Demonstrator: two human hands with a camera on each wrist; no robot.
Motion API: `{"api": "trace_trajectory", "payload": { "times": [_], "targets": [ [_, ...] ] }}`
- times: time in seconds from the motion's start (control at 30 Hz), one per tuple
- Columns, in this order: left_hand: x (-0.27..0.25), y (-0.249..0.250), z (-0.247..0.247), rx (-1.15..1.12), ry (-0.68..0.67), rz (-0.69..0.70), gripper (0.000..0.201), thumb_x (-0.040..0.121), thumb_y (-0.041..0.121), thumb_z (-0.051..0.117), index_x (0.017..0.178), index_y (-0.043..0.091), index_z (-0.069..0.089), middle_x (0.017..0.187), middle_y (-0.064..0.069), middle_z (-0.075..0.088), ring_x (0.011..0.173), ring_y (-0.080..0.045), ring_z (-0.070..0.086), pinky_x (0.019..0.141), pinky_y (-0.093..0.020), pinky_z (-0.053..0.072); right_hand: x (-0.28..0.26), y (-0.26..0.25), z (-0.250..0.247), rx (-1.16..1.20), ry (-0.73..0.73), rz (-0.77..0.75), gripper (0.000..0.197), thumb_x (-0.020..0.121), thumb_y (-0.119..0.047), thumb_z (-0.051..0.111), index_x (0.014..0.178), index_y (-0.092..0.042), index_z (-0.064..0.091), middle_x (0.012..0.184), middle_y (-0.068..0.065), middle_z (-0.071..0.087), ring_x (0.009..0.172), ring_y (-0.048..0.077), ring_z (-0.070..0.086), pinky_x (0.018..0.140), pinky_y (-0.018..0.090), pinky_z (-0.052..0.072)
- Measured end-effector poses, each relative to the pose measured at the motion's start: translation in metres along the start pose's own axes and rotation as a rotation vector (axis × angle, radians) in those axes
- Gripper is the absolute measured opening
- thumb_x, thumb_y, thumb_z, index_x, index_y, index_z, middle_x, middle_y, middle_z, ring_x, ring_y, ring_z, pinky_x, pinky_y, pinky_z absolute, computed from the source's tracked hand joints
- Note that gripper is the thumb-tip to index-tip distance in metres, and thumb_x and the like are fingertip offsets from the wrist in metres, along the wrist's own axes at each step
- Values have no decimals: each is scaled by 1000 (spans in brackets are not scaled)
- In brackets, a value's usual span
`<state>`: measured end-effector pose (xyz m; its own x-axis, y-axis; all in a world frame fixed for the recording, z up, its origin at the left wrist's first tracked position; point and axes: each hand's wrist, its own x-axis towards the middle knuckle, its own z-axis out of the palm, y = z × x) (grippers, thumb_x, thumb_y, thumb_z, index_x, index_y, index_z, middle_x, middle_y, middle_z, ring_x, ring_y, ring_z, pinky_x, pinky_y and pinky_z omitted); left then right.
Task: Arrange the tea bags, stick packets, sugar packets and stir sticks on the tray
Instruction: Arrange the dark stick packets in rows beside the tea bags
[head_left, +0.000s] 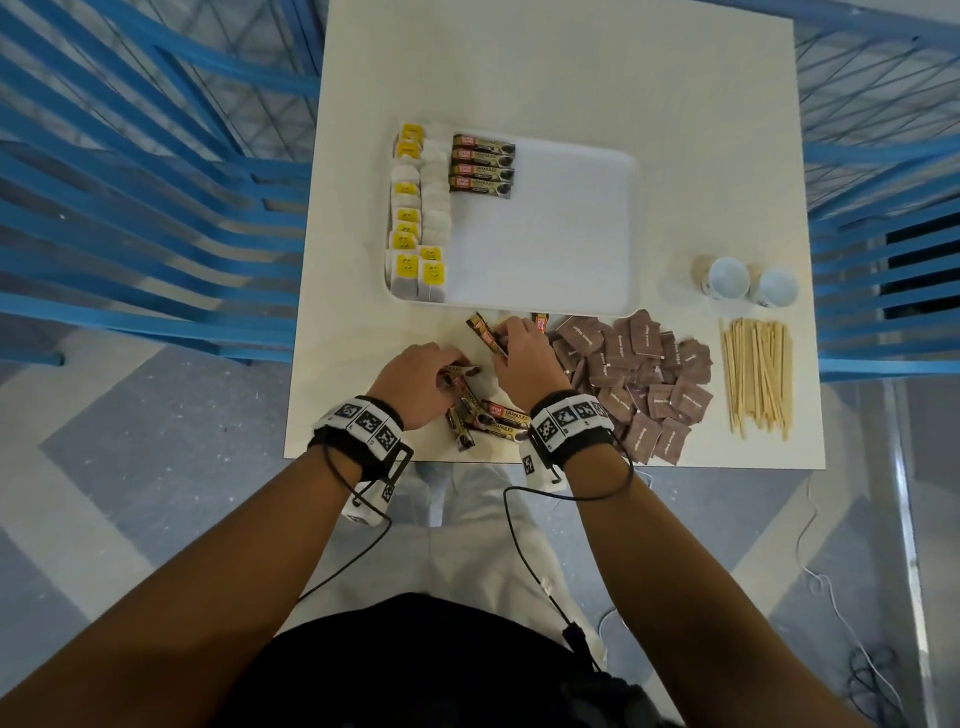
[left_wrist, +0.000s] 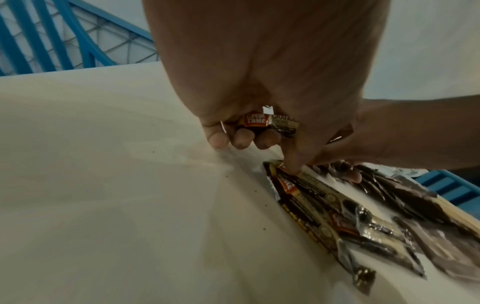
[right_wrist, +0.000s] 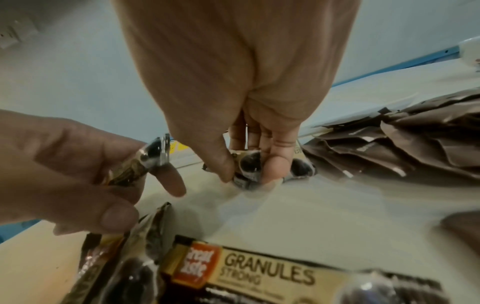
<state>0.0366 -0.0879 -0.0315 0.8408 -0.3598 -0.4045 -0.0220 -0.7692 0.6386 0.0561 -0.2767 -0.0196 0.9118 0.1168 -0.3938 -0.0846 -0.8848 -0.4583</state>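
Observation:
A white tray (head_left: 582, 218) holds tea bags (head_left: 415, 218) with yellow tags along its left side and a short row of stick packets (head_left: 482, 166) beside them. Loose coffee stick packets (head_left: 488, 415) lie near the table's front edge. My left hand (head_left: 421, 376) grips one stick packet (left_wrist: 270, 122) in its curled fingers. My right hand (head_left: 524, 353) pinches a stick packet (right_wrist: 249, 164) between thumb and fingers just below the tray. Brown sugar packets (head_left: 639, 379) are piled to the right, and wooden stir sticks (head_left: 758, 374) lie further right.
Two white paper cups (head_left: 745, 283) lie on their sides right of the tray. Blue slatted rails (head_left: 156, 218) flank the white table (head_left: 561, 67) on both sides. The table's front edge runs just under my wrists.

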Motion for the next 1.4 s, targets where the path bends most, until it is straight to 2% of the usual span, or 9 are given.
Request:
{"api": "trace_trajectory", "payload": {
  "times": [0.3,0.47,0.53,0.67,0.8,0.97,1.1,1.23,1.4],
  "targets": [
    [16,2,-10,-32,123,-46,39,91,36,74,122,14,66,109,-9,59,105,-28,54,88,-43,48,-3,-2,-22,171,129,92,28,95,-12,57,122,-7,60,114,10,61,103,25,57,95,40,48],
    [17,4,-37,-176,128,-69,42,95,31,69,130,9,60,125,-10,62,117,-29,59,102,-41,46,-1,-18,-52,253,285,64,30,95,-16,61,124,-8,60,112,9,62,97,22,59,83,27,42],
    [18,10,-50,-263,127,-120,39,97,28,67,131,12,57,120,-2,69,108,-24,64,97,-36,50,2,-27,-62,295,314,52,31,95,-18,62,124,-10,60,111,8,64,96,22,60,84,29,45],
    [23,29,-71,-660,123,-160,17,105,13,53,118,3,51,93,3,79,74,-21,73,55,-28,49,11,-44,-68,433,266,48,23,94,-25,64,116,-17,63,95,-1,67,87,22,65,81,42,55],
    [30,47,-86,-1043,155,-219,23,107,6,46,125,10,60,105,-9,77,86,-21,74,69,-32,53,23,-58,-69,476,187,-5,10,91,-26,67,100,-23,62,81,-5,65,74,22,64,73,44,57],
    [52,59,-94,-1393,131,-324,24,98,-6,47,116,-2,63,111,-23,69,90,-32,68,78,-41,62,47,-54,-76,385,79,-65,18,91,-22,69,108,-17,70,99,2,70,84,17,59,77,29,45],
    [68,67,-91,-1358,247,-389,27,110,23,43,105,5,64,98,-20,70,81,-29,69,70,-40,61,66,-48,-91,308,11,-139,18,91,-24,70,105,-14,74,95,2,73,78,12,60,79,29,50],
    [85,69,-88,-1246,507,-409,19,109,15,44,118,8,59,96,-6,71,77,-13,72,62,-28,60,81,-37,-101,423,3,-137,17,91,-17,69,107,-13,73,86,-4,74,68,7,65,64,21,53],
    [98,71,-92,-1409,572,-528,20,109,16,43,95,12,55,71,-5,60,58,-21,60,65,-40,57,97,-24,-111,323,-2,-215,23,98,-10,55,119,-8,65,105,8,69,88,17,59,78,24,43]
  ]
}}
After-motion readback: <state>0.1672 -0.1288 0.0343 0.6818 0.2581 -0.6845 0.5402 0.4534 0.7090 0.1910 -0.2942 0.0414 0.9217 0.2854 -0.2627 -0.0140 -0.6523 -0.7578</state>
